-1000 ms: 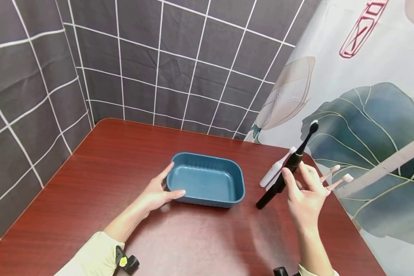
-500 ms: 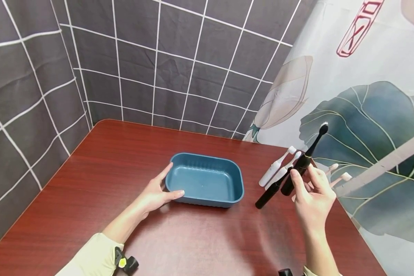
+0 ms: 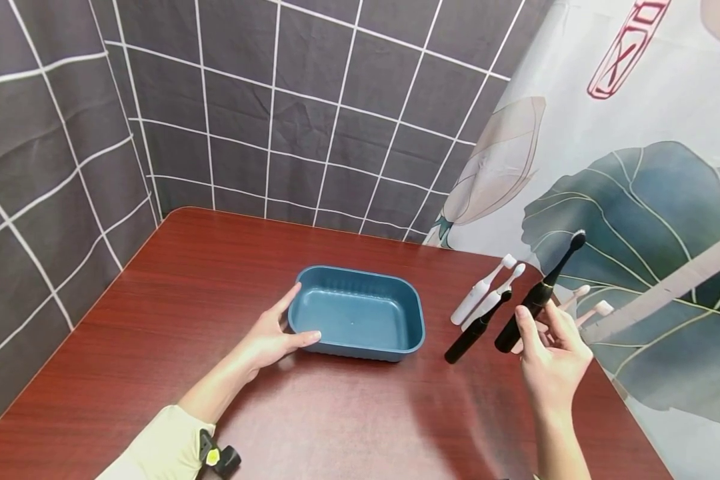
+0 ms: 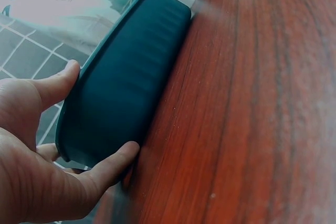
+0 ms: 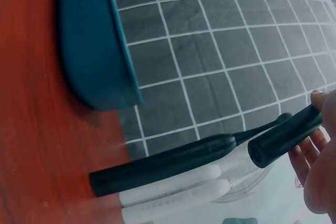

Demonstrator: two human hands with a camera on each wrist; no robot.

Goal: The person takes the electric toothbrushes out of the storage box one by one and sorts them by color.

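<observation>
My left hand [image 3: 270, 341] grips the left end of a blue plastic storage box [image 3: 354, 320], thumb at the front rim and a finger at the back corner. In the left wrist view, one fingertip [image 4: 127, 149] lies low on the box wall, by the table. To the right, my right hand [image 3: 555, 350] pinches a black electric toothbrush [image 3: 538, 297] by its handle, brush head up and tilted to the right. Its flat handle end [image 5: 257, 153] shows in the right wrist view. A second black electric toothbrush [image 3: 471, 339] lies on the table between box and hand.
Two white electric toothbrushes [image 3: 469, 305] lie side by side behind the black one. Two pink brush heads [image 3: 600, 309] show behind my right hand, which hides their handles. The red-brown table [image 3: 216, 267] meets a grey checked curtain [image 3: 240, 127] at the back.
My right hand has moved right and slightly down with the black toothbrush, away from the other black one, which now shows fully. The left hand and box have stayed in place.
</observation>
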